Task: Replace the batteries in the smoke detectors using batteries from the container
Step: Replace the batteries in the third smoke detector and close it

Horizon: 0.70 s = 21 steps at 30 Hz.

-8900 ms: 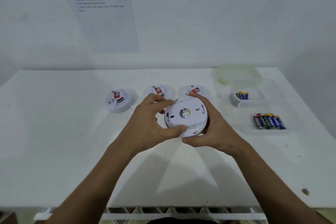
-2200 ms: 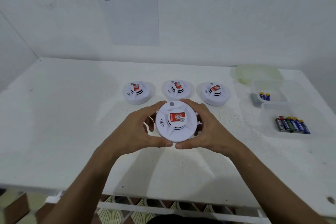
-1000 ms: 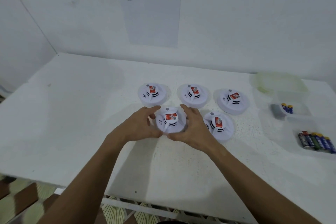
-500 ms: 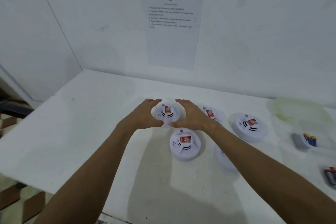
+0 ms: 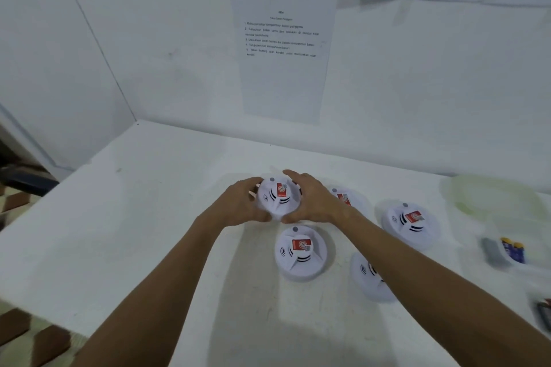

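Note:
Both hands hold one white round smoke detector (image 5: 278,199) with a red label, at the back left of the group. My left hand (image 5: 242,205) grips its left side and my right hand (image 5: 310,200) its right side. Another detector (image 5: 300,253) sits face up just in front of it. A third detector (image 5: 343,198) is partly hidden behind my right wrist. One more detector (image 5: 410,224) lies to the right, and another detector (image 5: 369,277) is half covered by my right forearm. Blue batteries (image 5: 513,250) lie in a clear container (image 5: 495,256) at the right edge.
A pale green lid (image 5: 489,197) lies at the back right of the white table (image 5: 149,232). More batteries (image 5: 544,311) show at the far right edge. A printed instruction sheet (image 5: 281,56) hangs on the wall behind. The table's left edge drops to a patterned floor.
The detector held earlier now rests in the front row. Both hands have reached back to the rear left detector and closed on it, tilting it slightly. The view has tilted up.

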{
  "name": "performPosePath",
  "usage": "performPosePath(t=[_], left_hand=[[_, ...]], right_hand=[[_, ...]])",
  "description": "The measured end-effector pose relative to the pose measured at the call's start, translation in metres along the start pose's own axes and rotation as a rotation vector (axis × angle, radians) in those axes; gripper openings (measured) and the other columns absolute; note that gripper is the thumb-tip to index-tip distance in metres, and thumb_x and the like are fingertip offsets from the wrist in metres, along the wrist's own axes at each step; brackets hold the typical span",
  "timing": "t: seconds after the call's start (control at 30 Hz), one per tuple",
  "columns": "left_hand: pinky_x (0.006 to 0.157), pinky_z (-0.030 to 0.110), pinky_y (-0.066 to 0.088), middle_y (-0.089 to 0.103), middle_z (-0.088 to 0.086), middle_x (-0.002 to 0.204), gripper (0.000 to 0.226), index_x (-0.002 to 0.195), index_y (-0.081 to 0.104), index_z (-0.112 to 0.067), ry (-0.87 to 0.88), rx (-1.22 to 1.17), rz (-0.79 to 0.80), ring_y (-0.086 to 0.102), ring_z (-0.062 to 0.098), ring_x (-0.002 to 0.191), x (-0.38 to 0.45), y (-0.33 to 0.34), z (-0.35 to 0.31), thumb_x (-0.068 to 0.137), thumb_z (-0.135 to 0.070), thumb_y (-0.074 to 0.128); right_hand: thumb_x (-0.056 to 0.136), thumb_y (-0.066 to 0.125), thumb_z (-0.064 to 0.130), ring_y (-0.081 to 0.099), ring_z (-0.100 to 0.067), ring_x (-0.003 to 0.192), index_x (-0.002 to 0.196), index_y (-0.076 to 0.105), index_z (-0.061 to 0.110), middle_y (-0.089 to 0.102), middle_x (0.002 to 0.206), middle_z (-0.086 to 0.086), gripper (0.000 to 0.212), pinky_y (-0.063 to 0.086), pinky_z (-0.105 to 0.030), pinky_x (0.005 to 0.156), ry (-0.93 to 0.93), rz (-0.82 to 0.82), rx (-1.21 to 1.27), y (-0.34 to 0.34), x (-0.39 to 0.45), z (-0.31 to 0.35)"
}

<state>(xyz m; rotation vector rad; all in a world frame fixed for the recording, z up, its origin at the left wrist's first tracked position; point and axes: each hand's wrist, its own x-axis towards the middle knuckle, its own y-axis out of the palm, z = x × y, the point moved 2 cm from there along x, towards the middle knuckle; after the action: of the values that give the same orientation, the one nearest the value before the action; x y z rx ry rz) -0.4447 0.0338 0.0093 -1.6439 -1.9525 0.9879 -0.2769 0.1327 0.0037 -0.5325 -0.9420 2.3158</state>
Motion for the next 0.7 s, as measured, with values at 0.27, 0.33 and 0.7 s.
performPosePath(t=[0.27, 0.33, 0.7], left_hand=[[0.072, 0.016, 0.053, 0.066, -0.014, 0.112, 0.084, 0.142, 0.041, -0.028, 0.185, -0.237, -0.022, 0.067, 0.000, 0.093, -0.024, 0.002, -0.083, 0.071, -0.012, 0.083], [0.081, 0.024, 0.054, 0.068, -0.012, 0.116, 0.081, 0.144, 0.039, -0.029, 0.212, -0.329, 0.001, 0.067, 0.006, 0.098, -0.029, 0.009, -0.108, 0.076, -0.008, 0.077], [0.086, 0.032, 0.057, 0.068, -0.004, 0.120, 0.081, 0.141, 0.041, -0.041, 0.329, -0.445, 0.287, 0.069, 0.015, 0.103, -0.051, 0.094, -0.229, 0.076, -0.015, 0.082]], right_hand=[[0.065, 0.092, 0.030, 0.045, -0.016, 0.120, 0.150, 0.027, 0.030, 0.044, 0.133, 0.001, 0.107, 0.045, -0.029, 0.097, -0.110, -0.141, 0.085, -0.059, -0.058, -0.003], [0.064, 0.092, 0.025, 0.053, -0.018, 0.118, 0.147, 0.032, 0.031, 0.049, 0.134, 0.003, 0.102, 0.054, -0.036, 0.095, -0.114, -0.192, 0.166, -0.079, -0.083, -0.013], [0.066, 0.072, -0.018, 0.056, -0.017, 0.123, 0.143, 0.033, 0.020, 0.054, 0.134, 0.005, 0.094, 0.056, -0.040, 0.088, -0.193, -0.116, 0.718, -0.149, -0.224, -0.084]])
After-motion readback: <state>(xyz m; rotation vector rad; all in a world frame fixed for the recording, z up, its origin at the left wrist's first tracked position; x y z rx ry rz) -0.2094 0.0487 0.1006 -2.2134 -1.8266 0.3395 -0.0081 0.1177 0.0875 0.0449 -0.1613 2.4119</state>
